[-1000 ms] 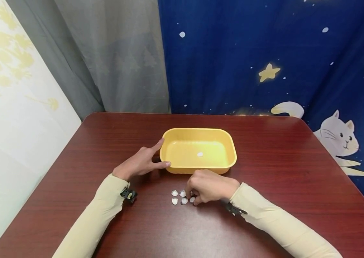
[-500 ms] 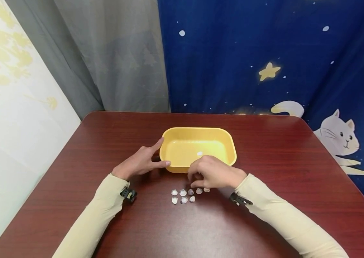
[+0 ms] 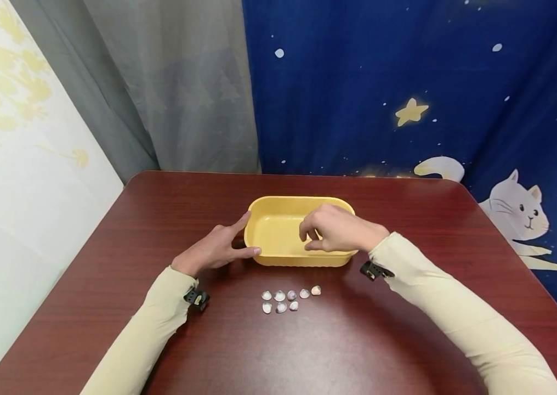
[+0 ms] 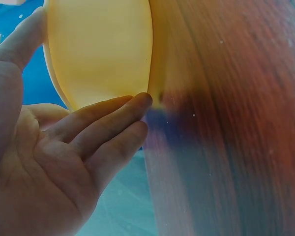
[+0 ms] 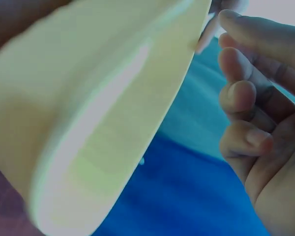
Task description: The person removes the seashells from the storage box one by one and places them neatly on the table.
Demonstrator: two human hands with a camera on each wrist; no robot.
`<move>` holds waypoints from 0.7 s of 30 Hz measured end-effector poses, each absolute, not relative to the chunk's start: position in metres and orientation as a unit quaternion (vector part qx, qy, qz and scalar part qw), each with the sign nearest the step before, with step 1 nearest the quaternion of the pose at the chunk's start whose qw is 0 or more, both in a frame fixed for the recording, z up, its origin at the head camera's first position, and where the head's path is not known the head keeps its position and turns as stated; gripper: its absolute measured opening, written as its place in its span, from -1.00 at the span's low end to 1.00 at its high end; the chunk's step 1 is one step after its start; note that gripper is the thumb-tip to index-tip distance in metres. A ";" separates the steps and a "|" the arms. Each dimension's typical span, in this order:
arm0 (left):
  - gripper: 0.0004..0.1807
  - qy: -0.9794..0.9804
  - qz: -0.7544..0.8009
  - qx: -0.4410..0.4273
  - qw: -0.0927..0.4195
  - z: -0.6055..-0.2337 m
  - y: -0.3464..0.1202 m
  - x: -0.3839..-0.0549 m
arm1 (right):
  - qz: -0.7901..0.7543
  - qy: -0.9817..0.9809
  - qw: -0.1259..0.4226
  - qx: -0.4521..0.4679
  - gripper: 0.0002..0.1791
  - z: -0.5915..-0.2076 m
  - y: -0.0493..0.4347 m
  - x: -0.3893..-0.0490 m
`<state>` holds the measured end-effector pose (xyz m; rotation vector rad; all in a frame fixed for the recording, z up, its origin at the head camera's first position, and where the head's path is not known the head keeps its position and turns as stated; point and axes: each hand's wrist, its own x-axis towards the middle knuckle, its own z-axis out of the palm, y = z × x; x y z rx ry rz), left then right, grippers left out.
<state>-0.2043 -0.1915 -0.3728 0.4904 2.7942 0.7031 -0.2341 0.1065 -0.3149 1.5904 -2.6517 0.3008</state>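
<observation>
A yellow plastic tub (image 3: 298, 260) stands mid-table. Straight fingers of my left hand (image 3: 216, 249) rest against its left end, thumb at the front corner and index finger at the left rim. My right hand (image 3: 335, 227) is over the tub's right half with loosely bent fingers; in the right wrist view, nothing shows between its fingers (image 5: 238, 96). A bit of white shell (image 3: 307, 240) shows in the tub behind that hand. On the table before the tub, small seashells lie in two rows: a far row with a purplish shell (image 3: 291, 295) and a tan shell (image 3: 316, 290), and a shorter near row (image 3: 281, 308).
The dark red wooden table (image 3: 185, 192) reaches back to a grey curtain (image 3: 199, 109) and a blue starry curtain (image 3: 333, 99). A pale wall panel (image 3: 22, 164) rises along its left side. Dark bands (image 3: 376, 271) are strapped on both wrists.
My right hand has lifted from the shell rows, moving back and right over the tub. All the table shells are now uncovered, while the tub's shell is mostly hidden. The left hand stays put.
</observation>
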 end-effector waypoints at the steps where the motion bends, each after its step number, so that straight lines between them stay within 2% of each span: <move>1: 0.17 0.950 0.239 0.167 0.109 -0.373 -0.191 -0.204 | 0.093 -0.857 0.015 0.507 -0.89 -0.313 0.107 -0.238; 13: 0.18 0.950 0.240 0.163 0.113 -0.373 -0.192 -0.204 | 0.069 -0.881 -0.023 0.468 -0.91 -0.307 0.090 -0.286; 21: 0.17 0.951 0.238 0.163 0.110 -0.371 -0.190 -0.202 | -0.031 -0.881 -0.071 0.467 -0.86 -0.326 0.071 -0.292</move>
